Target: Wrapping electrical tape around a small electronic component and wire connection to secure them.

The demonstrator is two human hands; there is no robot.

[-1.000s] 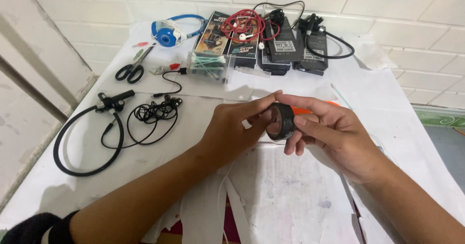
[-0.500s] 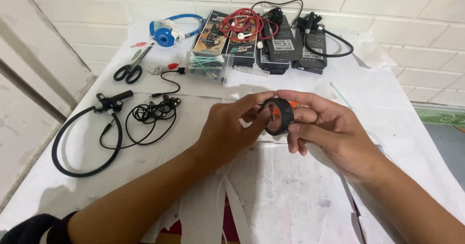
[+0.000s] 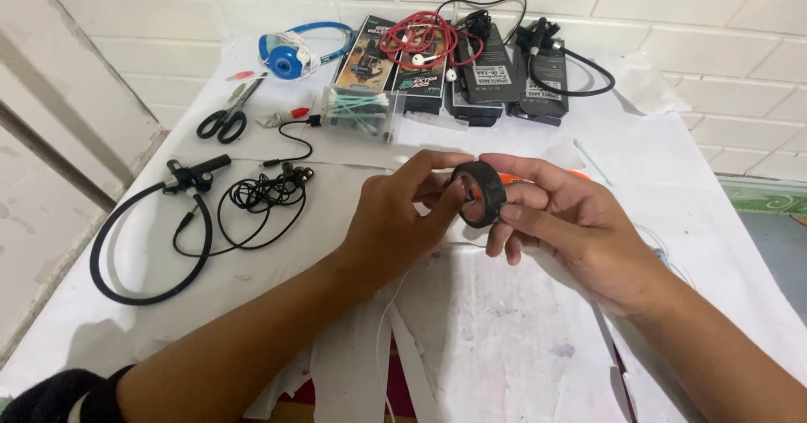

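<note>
Both hands hold the tape roll [image 3: 481, 192]: left hand [image 3: 395, 217] pinches its edge, right hand [image 3: 563, 221] grips it above bare table [image 3: 504, 322].

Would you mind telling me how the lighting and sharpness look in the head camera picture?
Head view: even, soft light with faint shadows; both hands, left hand and right hand, and the black tape roll are sharp; no strong glare on the white table cover.

Dark printed boxes [image 3: 382, 53] at table's back, clear swab packet [image 3: 357, 110] (possibly plastic) in front
</note>
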